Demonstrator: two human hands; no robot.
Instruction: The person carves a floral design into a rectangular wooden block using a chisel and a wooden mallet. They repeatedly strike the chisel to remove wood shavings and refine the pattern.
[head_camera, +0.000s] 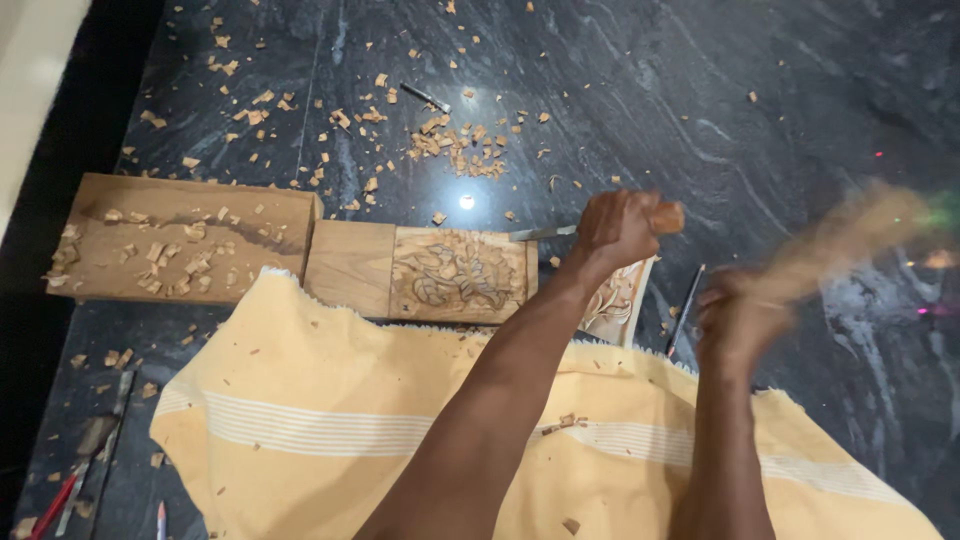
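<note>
At the far left a plain wooden block (180, 240) lies on the dark stone floor (780, 90), its top strewn with wood chips (455, 145) that also scatter thickly over the floor above it. Just right of it, touching end to end, sits the carved panel (455, 272), a leafy pattern cut into its face; its near edge is partly covered by the yellow cloth (330, 420) spread over the person's lap. Down in the bottom left corner a few pencils or thin tools (60, 500) lie on the floor.

The left hand (618, 228) is clamped around the wooden handle of a chisel (545, 233), whose blade points left at the right end of the panel. Further right, the right hand (735, 320) grips a wooden mallet (850, 235), blurred in mid-swing and well apart from the chisel handle. Another slim tool (686, 308) lies on the floor between the two hands.

The risk as I judge it: a swing this fast could glance off the small handle end and catch the left knuckles, or drive the blade too deep and split the fine carving. The panel looks unclamped, so a hard blow might shift it
</note>
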